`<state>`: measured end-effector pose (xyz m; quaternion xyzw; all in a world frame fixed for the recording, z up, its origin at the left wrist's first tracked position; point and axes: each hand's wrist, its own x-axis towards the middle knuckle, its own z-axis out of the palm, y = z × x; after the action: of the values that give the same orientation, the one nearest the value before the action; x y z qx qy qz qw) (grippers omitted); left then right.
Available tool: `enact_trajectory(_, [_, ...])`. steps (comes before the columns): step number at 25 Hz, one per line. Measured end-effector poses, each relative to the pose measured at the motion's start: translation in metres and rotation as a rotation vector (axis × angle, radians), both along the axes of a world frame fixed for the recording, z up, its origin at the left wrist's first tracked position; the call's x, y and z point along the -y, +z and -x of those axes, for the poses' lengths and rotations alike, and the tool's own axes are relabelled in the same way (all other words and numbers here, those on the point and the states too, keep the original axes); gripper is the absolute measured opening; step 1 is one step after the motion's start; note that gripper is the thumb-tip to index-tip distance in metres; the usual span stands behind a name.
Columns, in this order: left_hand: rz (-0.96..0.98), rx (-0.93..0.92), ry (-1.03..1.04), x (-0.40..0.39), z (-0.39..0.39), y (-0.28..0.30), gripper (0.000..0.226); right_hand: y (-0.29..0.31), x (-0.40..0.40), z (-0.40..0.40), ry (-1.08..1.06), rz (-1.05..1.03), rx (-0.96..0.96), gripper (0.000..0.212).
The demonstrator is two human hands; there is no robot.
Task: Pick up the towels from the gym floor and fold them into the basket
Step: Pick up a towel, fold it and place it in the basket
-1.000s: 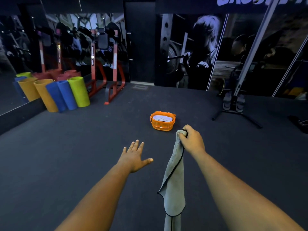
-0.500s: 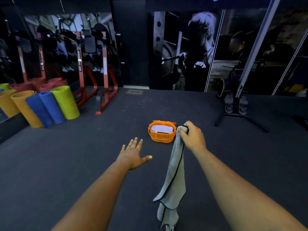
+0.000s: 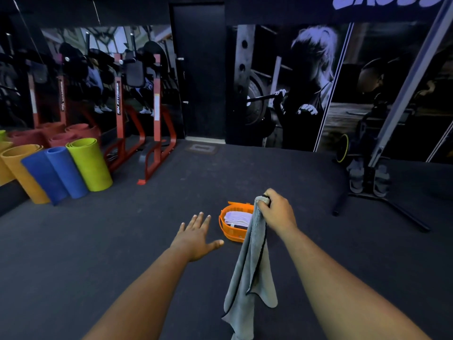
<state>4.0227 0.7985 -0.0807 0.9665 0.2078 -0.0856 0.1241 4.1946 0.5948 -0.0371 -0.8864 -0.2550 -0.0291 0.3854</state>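
Since 1 second ago the orange basket has come closer, now just beyond both hands. In the head view, the right hand is curled tight round 1 corner of the grey towel, whose long axis hangs straight down. The left hand, fingers spread and empty, hovers left of the towel, nearer its free length.

Bare floor surrounds the orange basket; rolled mats far left.
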Motion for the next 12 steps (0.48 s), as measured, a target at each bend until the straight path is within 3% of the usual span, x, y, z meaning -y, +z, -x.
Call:
enact_trajectory(6, [0.091,0.057,-0.071,-0.091,-0.129,-0.02,0.101,-0.009,-0.088,-0.109,0.061,0.052,0.043,0.027])
enact_trajectory(9, [0.135,0.046,-0.156,-0.13,-0.189,-0.026,0.097,-0.011,-0.125,-0.147,0.061,0.005,0.005,0.015])
enact_trajectory(12, [0.212,0.084,-0.217,-0.15,-0.243,-0.023,0.091,0.004,-0.154,-0.175,0.065,0.05,-0.038,0.018])
